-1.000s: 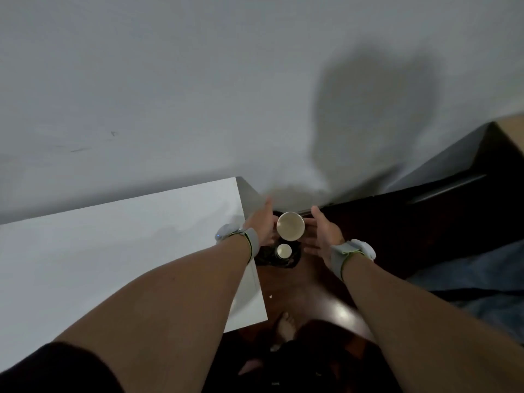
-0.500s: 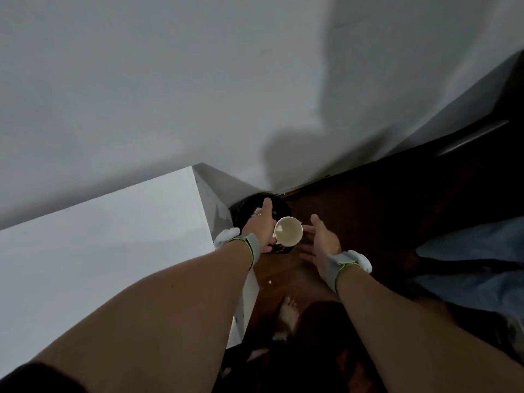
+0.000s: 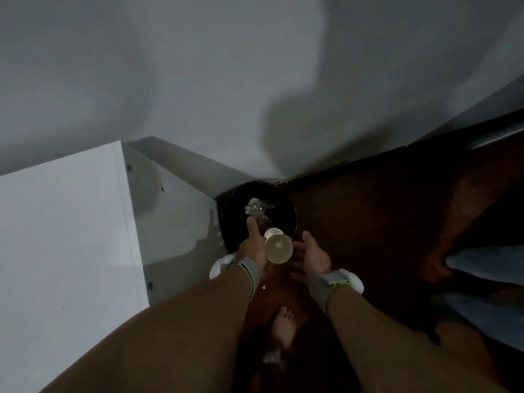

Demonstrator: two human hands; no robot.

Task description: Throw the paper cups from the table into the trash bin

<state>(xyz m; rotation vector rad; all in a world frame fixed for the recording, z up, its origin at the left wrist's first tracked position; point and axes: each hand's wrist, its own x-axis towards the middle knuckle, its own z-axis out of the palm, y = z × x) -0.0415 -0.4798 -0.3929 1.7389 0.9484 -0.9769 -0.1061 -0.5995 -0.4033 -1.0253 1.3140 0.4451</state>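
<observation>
the person has leaned in closer to the trash bin [image 3: 256,214] than a moment ago. before, the bin was mostly hidden under the hands. now its round black mouth shows just past the fingers, with some crumpled shiny rubbish at the bottom.

the left hand [image 3: 253,245] has its grip closed on the paper cup [image 3: 278,248]. the cup lies on its side, with its open mouth facing up at the camera, and a smaller pale round shape shows just beyond it. i can't tell if that is the cup's bottom or a second cup. the cup hangs right at the near rim of the bin, not yet fully over the hole.

the right hand [image 3: 311,258] is next to the cup on the other side, its grip loose and open, holding nothing. it may just brush the cup, i can't be sure.

the white surface [image 3: 62,236] is off to the left of the hands, and the part in view has no cups on it.

so the cup is almost there. i think a little more reach forward, then letting go, would drop it in. let go too soon and it could hit the rim and fall on the floor by the bare foot [image 3: 283,326].
</observation>
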